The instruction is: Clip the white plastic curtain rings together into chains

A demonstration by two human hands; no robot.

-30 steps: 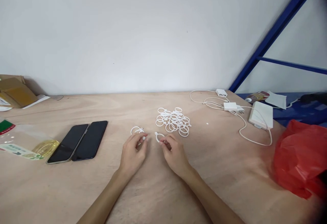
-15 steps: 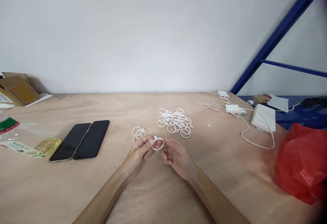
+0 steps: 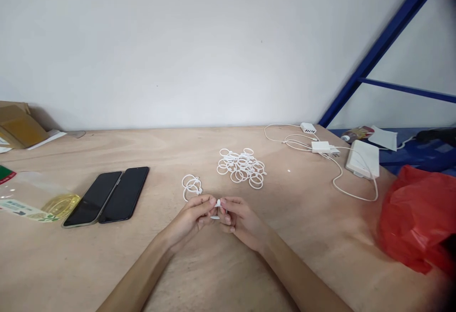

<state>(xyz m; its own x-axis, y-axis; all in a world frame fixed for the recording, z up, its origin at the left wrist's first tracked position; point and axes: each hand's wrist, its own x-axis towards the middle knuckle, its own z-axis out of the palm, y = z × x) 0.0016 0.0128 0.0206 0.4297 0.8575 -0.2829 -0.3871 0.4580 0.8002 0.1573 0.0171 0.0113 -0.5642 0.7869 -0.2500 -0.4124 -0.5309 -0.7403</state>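
Here, small white plastic ring [image 3: 216, 210], mostly hidden between fingertips

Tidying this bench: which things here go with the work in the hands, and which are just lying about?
In use: left hand and right hand pinching one white ring; small ring cluster; ring pile.
Lying about: two phones; chargers with cables; red bag; cardboard box.
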